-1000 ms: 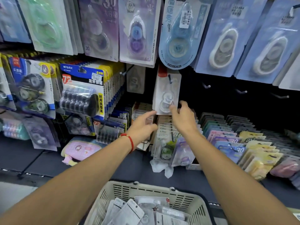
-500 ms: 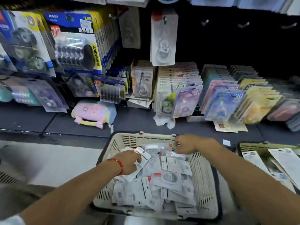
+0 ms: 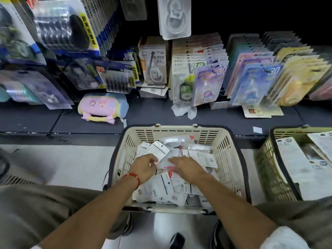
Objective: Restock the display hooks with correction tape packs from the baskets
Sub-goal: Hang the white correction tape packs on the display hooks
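**Both hands in the cream basket**

Shelf at 12 o'clock. Cream basket at centre; green basket at 3 o'clock. Packs fill the cream basket. Left hand pinches one pack. Right hand rests on the pile, fingers loosely spread; any grip cannot be told.

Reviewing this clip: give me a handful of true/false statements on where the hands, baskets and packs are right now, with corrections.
1. Both hands are inside the cream basket. True.
2. The left hand wears a red wrist band. True.
3. The right hand is hanging a pack on a hook. False: it is down among the loose packs in the basket.
4. The green basket is empty. False: it holds large white packs.
5. A pink pouch lies on the dark shelf. True.
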Demonstrator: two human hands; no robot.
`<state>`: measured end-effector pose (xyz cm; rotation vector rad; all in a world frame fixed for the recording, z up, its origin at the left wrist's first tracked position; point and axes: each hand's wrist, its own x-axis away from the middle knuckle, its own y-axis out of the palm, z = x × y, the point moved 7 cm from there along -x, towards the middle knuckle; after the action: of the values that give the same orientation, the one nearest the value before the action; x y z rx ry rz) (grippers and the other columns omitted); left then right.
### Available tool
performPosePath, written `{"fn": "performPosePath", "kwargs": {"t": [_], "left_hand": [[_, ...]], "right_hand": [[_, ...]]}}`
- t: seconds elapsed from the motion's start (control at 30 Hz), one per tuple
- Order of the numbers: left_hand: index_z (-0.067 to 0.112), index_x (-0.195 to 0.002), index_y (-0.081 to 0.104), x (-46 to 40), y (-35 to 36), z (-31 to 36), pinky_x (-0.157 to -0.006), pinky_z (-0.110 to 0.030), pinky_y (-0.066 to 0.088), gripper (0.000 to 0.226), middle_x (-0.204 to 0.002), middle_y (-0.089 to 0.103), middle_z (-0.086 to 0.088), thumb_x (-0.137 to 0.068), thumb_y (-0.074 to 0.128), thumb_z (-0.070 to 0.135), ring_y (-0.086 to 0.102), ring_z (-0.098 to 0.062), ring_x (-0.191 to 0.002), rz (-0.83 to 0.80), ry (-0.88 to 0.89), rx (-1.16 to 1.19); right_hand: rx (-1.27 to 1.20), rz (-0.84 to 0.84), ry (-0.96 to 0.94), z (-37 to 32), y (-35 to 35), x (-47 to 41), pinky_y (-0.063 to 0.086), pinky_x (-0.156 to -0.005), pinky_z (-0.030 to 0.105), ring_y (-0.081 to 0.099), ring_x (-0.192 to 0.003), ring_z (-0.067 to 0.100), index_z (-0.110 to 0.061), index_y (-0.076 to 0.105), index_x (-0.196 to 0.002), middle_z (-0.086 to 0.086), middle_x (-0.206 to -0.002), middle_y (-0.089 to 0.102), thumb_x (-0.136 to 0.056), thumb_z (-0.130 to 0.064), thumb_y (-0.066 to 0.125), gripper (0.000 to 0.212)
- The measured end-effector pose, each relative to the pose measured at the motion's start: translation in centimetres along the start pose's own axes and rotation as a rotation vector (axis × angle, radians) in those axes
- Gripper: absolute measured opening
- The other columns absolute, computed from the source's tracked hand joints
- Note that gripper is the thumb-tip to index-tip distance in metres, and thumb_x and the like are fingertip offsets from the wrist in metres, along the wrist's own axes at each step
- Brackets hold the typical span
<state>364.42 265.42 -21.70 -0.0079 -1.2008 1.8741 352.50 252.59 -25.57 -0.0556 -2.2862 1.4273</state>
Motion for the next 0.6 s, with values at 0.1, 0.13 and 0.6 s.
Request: {"fn": "performPosePath", "kwargs": {"t": [0.1,0.13,0.6], "left_hand": [[0.017,-0.12,0.069,-0.4,-2.1,0.3,-0.071,-0.027,0.05,0.023,-0.11,0.074,-0.01,-0.103,0.055,0.011,0.065,-0.023,-0.086,0.193,-0.07,0.195],[0.017,-0.119,0.068,-0.4,-2.6,0.5,-0.075,-0.029,0.053,0.021,-0.108,0.074,-0.009,-0.102,0.057,0.011,0.067,-0.025,-0.089,0.253,-0.076,0.246],[0.02,-0.142,0.054,0.5,-2.5,-3.4,-0.092,-0.042,0.057,0.046,-0.122,0.066,-0.004,-0.101,0.062,0.003,0.064,-0.032,-0.119,0.228,-0.13,0.524]], "right_hand": [[-0.305,0.265,0.06,0.9,-5.0,0.8,0.059,-0.087,0.04,0.071,-0.088,0.025,-0.023,0.07,-0.133,0.007,-0.11,0.077,-0.113,-0.029,0.048,0.031],[-0.358,0.391,0.093,1.2,-7.1,1.0,0.057,-0.08,0.039,0.069,-0.081,0.027,-0.018,0.074,-0.121,0.007,-0.097,0.077,-0.112,-0.029,0.048,0.03],[-0.678,0.151,0.261,-1.9,-2.6,-0.9,0.062,-0.084,0.047,0.075,-0.082,0.027,-0.008,0.075,-0.103,0.01,-0.094,0.079,-0.102,-0.039,0.066,0.033]]}}
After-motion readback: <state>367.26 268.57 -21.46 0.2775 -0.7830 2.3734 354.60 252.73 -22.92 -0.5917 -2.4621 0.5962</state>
